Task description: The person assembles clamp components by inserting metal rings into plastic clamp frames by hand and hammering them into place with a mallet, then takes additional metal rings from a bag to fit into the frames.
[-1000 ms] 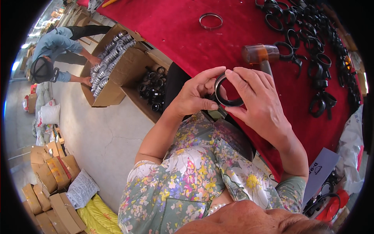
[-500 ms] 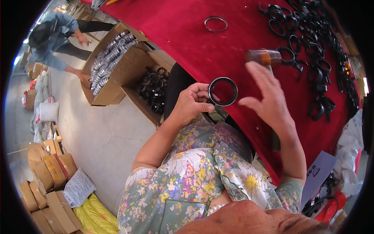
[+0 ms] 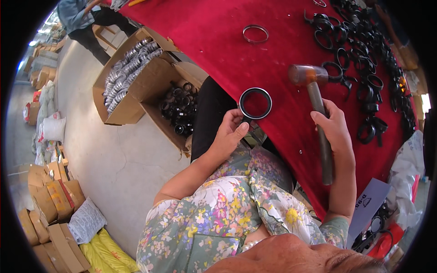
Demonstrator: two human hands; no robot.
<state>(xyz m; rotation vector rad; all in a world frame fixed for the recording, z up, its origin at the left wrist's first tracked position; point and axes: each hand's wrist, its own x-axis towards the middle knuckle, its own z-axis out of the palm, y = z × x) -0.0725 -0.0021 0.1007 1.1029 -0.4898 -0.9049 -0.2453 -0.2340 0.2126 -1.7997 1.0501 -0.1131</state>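
L hand (image 3: 227, 136) fingers pinch black ring (image 3: 255, 103) at its 7 o'clock, held over red bench (image 3: 218, 41) edge. R hand (image 3: 336, 132) fingers wrapped round hammer (image 3: 314, 100) handle, head at 11 o'clock, near ring.

Beside the black ring (image 3: 255, 103), the left hand (image 3: 229, 136) hides its own fingertips, so its grip cannot be read. The right hand (image 3: 336, 132) covers the middle of the hammer (image 3: 314, 98) handle. Far from the ring, a person (image 3: 88, 16) is cut off at the picture's rim
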